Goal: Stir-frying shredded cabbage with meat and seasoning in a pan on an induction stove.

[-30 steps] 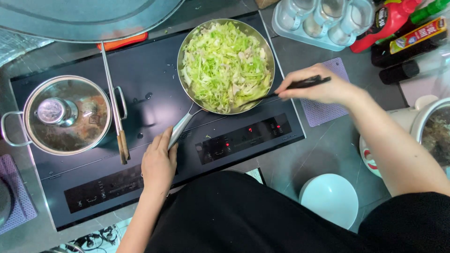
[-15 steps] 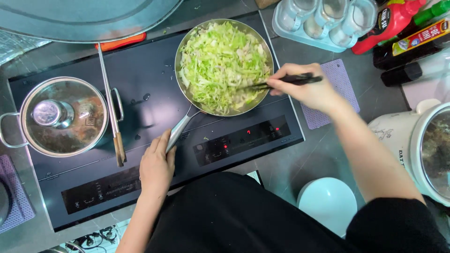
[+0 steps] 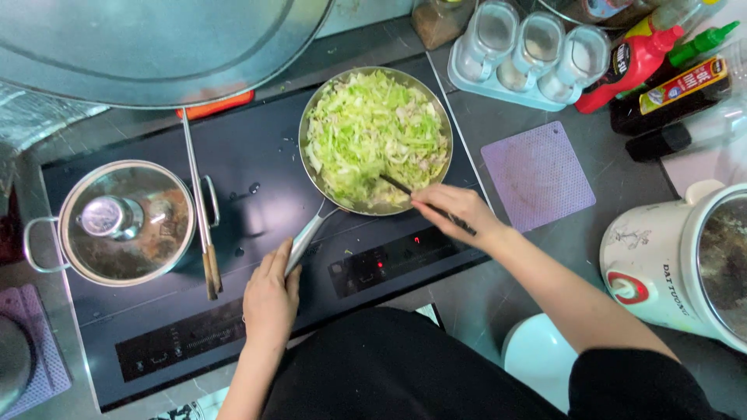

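On the black cooktop [image 3: 257,327], left hand [image 3: 270,299] grips the pan handle [image 3: 305,239] while right hand [image 3: 453,208], closed on dark chopsticks [image 3: 398,187], stirs shredded cabbage [image 3: 373,132]; continued turning seems due.

Steel frying pan [image 3: 311,163] sits on the black cooktop, heaped with shredded pale-green cabbage [image 3: 373,132] (evenly spread); its handle [image 3: 305,241] points toward the person. Dark chopsticks [image 3: 397,187] dip in.

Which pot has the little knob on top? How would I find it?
Look at the big black cooktop. On its left side, away from the open frying pan of green shredded cabbage, sits a steel pot. It alone has a glass lid with a knob and two loop handles.
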